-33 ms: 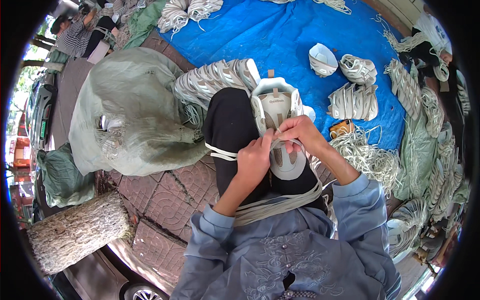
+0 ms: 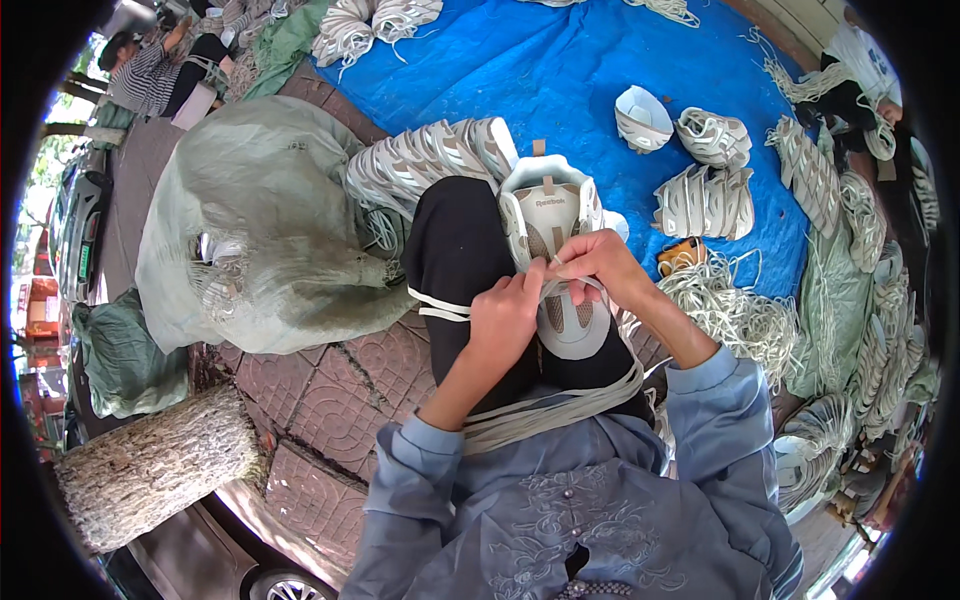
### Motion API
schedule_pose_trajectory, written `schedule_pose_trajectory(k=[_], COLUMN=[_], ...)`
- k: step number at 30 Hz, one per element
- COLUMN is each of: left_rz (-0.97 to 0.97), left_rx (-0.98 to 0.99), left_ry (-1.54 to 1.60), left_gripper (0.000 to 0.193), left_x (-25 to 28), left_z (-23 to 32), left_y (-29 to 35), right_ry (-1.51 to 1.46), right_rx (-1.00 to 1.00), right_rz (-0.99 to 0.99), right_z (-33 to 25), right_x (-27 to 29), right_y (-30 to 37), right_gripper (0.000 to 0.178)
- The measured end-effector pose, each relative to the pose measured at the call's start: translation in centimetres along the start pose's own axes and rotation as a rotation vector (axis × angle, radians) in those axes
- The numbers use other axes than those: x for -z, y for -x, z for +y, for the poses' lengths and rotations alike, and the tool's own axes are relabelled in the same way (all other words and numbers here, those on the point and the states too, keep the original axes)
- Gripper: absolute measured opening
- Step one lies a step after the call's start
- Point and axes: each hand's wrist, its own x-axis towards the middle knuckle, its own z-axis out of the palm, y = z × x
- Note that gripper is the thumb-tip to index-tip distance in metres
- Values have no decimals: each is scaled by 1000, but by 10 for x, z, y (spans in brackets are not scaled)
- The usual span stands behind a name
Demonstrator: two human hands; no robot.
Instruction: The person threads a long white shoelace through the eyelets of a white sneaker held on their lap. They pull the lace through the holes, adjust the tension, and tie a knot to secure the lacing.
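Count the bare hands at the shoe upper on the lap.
2: left hand over the left side of the shoe upper, right hand over its right; no others show there.

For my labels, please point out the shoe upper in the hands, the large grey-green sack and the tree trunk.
Shoe upper (image 2: pixel 550 220), head view: on its tongue.
Sack (image 2: pixel 275 215), head view: bulging middle.
Tree trunk (image 2: pixel 160 465), head view: middle of bark.

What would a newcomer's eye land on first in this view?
Probably the wide, bright blue sheet across the upper middle, with white-and-beige shoe uppers resting on it. At the centre, the person's bare left hand and bare right hand meet close together over a single white-and-beige upper. The big, bulging grey-green woven sack stands out on the left, and a tangled heap of cream laces on the right.
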Motion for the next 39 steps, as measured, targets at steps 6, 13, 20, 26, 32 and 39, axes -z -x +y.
schedule_pose_trajectory(k=[6, 13, 20, 26, 32, 39], left_rz=[-367, -626, -1084, -1199, -838, -748], left_rx=[-200, -69, 522, 722, 794, 332], left_ry=[-237, 225, 657, 755, 900, 245], left_gripper=[8, 7, 21, 21, 15, 15], left_x=[16, 28, 32, 26, 17, 5], left_z=[-17, -52, -65, -65, -48, -42], left_y=[-23, -41, -51, -62, -56, -62], right_ry=[13, 63, 173, 76, -22, 621], right_rx=[54, 58, 130, 147, 140, 646], right_rz=[30, 89, 90, 75, 76, 188], right_z=[6, 7, 17, 19, 23, 45], right_x=[-5, -9, -26, -18, 5, -6], right_y=[-9, -13, -5, -8, -10, -17], right_gripper=[10, 9, 4, 3, 3, 7])
